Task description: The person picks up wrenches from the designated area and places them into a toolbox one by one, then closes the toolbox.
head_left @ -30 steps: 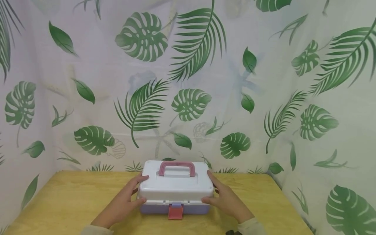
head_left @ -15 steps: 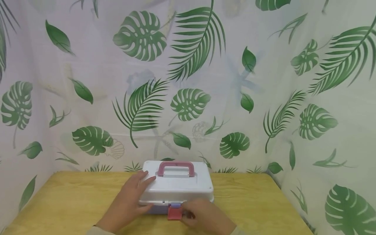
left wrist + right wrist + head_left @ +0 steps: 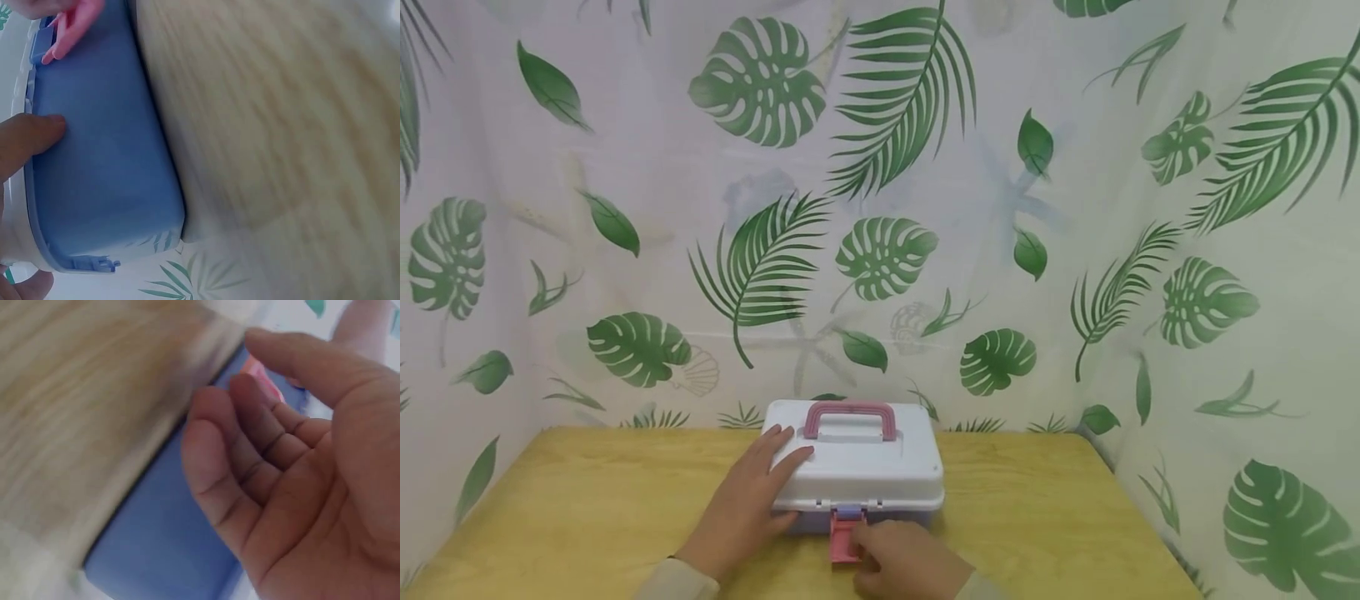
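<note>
A plastic storage box with a white lid [image 3: 857,467], a folding pink handle [image 3: 850,408] and a blue-purple base [image 3: 106,144] sits on the table. My left hand [image 3: 741,496] rests on its left end, fingers spread straight across the lid, thumb [image 3: 37,134] pressing the front of the base. At the front centre, a pink latch [image 3: 846,537] is swung outward from its purple hinge. My right hand [image 3: 910,558] pinches the latch's right edge with curled fingers. In the right wrist view, the fingers [image 3: 206,450] partly hide the latch.
The box stands on a yellow wood-grain table [image 3: 602,500], near its back edge. Behind and at both sides hangs a white curtain [image 3: 887,167] printed with green leaves.
My right hand has left the box's right side and come to the front latch, which now tilts further out. My left hand has slid from the left side further onto the lid.
</note>
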Demonstrator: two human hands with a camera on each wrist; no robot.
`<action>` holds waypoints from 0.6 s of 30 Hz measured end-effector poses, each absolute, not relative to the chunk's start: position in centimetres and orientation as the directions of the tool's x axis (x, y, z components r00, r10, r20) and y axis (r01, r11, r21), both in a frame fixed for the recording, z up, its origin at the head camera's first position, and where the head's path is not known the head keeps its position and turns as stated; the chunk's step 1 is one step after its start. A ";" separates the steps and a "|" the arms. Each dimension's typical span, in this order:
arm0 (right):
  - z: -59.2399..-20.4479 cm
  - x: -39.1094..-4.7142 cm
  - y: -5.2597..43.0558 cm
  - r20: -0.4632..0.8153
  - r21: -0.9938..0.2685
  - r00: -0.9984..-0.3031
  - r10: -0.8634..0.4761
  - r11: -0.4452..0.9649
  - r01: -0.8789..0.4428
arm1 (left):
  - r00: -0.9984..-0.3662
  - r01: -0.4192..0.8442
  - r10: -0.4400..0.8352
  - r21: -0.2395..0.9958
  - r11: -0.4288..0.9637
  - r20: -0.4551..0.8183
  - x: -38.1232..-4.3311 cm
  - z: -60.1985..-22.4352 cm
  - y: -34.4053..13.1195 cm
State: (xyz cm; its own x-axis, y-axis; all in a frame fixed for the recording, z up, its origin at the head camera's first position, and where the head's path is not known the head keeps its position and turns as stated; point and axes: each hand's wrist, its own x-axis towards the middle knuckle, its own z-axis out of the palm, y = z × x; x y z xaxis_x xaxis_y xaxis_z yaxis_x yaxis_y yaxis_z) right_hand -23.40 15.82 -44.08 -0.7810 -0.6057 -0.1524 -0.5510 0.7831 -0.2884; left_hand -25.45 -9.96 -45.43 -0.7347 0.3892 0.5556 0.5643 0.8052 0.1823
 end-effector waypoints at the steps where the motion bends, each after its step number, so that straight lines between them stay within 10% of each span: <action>1: -43.7 -23.3 16.0 -0.153 -0.326 -0.787 -0.597 0.783 -0.530 | -0.743 0.561 0.386 0.193 0.805 0.546 -25.5 -45.4 -9.9; 7: -42.0 -22.8 16.8 0.142 -0.414 -0.786 -0.601 0.686 -0.599 | -0.741 0.564 0.363 0.230 0.793 0.566 -25.4 -45.6 -9.6; 18: -43.4 -23.6 15.7 0.618 0.043 -0.575 -0.536 0.754 -0.656 | -0.712 0.591 0.336 0.267 0.761 0.617 -25.4 -45.6 -9.3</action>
State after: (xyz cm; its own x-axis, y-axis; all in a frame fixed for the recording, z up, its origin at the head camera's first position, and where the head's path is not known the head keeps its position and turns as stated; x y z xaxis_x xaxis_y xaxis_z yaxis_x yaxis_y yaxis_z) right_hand -23.62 15.65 -43.36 -0.5749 -0.5357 0.6185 -0.6558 0.7537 0.0432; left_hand -25.37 -9.28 -45.63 -0.7120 0.3360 0.6166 0.5907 0.7614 0.2671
